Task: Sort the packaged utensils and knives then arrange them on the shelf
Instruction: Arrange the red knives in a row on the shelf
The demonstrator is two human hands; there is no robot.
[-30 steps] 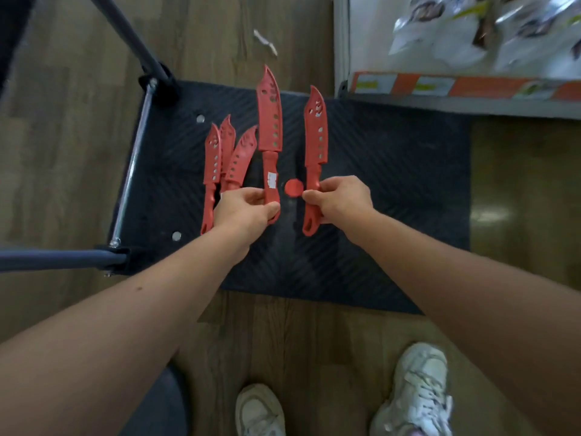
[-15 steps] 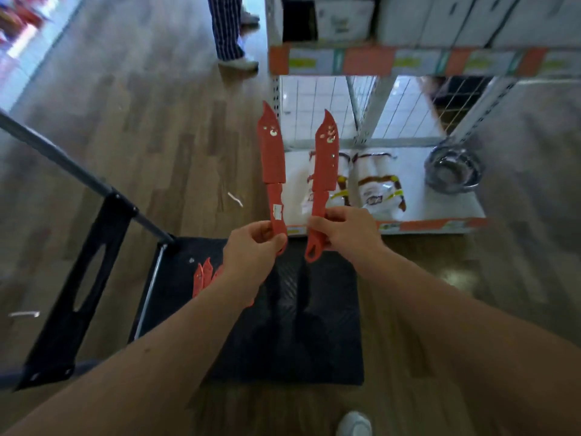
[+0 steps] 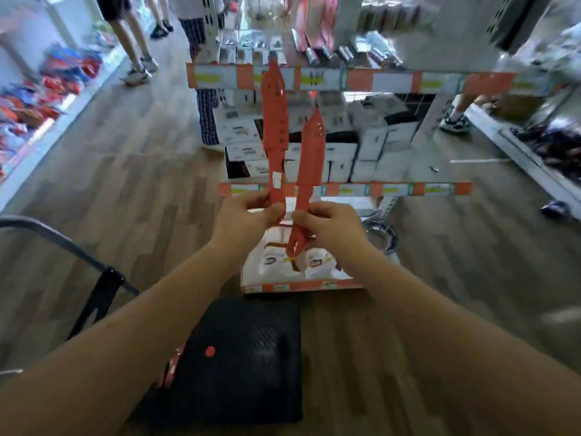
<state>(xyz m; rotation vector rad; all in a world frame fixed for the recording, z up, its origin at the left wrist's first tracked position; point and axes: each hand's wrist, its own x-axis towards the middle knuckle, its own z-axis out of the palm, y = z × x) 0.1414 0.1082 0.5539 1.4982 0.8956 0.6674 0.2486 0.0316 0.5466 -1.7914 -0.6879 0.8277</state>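
Stock: longer knife (image 3: 275, 121), red perforated plastic, tip at 12 o'clock, left hand (image 3: 248, 218) gripping; shorter knife (image 3: 309, 158) alongside, right hand (image 3: 330, 225) gripping.

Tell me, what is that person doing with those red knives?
A person holds a longer knife in the left hand and a shorter knife in the right hand. Both are red and gripped by the handles, tips up. They are raised in front of the store shelf, not on it yet. A black cart sits below.
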